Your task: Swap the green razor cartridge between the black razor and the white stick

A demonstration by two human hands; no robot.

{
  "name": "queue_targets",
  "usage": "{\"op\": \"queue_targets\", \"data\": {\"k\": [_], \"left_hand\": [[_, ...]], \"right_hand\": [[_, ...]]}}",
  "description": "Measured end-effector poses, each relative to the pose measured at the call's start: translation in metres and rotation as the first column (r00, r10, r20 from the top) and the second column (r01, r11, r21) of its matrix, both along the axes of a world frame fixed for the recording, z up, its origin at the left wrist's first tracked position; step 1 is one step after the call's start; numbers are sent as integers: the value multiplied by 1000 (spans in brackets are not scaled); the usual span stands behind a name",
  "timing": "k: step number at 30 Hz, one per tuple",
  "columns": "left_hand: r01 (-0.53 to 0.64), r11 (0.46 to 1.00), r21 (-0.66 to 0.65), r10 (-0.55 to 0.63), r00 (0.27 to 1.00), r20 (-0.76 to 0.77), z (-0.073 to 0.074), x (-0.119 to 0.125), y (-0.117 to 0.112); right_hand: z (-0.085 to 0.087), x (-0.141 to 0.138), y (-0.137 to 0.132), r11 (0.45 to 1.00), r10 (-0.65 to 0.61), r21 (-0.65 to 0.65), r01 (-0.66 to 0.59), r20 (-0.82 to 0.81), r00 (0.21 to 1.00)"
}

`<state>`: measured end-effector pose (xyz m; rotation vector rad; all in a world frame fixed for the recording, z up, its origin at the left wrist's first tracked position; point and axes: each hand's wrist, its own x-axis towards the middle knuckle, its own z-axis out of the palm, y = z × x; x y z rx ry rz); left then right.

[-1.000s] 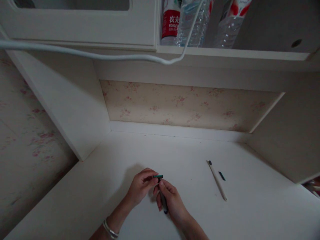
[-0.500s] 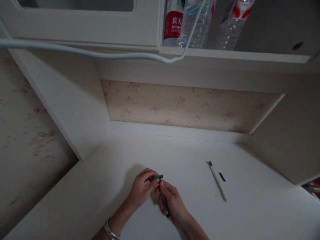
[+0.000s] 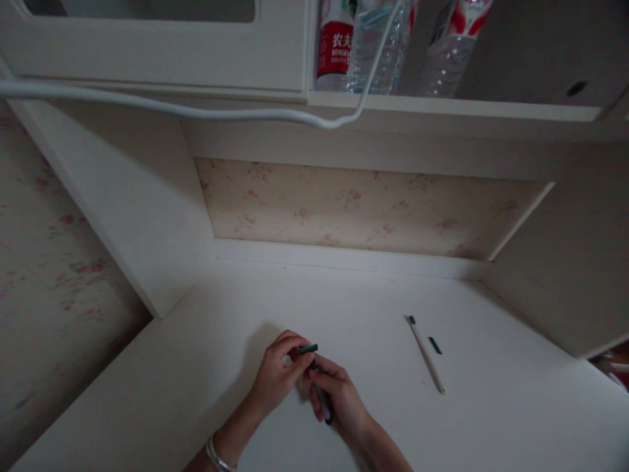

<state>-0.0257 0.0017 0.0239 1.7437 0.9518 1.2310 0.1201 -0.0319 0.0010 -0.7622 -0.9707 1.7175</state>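
On the shelf above, a red bottle label reads 农夫 over NONGFU, the last letter partly hidden; a second red-and-white label is too blurred to read; over the white desk, the left hand pinches a black-and-green razor head, and the right hand is closed around a dark grey razor handle just below; fingers hide whether they join; to the right lie a pale, dark-tipped stick and, just beside it, a black-and-green strip, both without readable lettering.
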Motion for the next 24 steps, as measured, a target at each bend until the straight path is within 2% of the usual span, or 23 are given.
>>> {"op": "queue_targets", "data": {"k": [6, 12, 21, 24], "left_hand": [[9, 1000, -28, -9, 1000, 23, 1, 1, 0], [4, 999, -47, -2, 999, 34, 0, 0, 1], [-3, 1000, -15, 3, 1000, 5, -1, 0, 1], [-15, 1000, -15, 15, 1000, 15, -2, 0, 2]], "right_hand": [[0, -1, 2, 999, -9, 44, 5, 91, 996], [-2, -2, 2, 985, -128, 152, 85, 300, 945], [-3, -5, 1, 986, -118, 153, 69, 340, 933], [-3, -3, 1, 977, -151, 198, 79, 383, 911]]}}
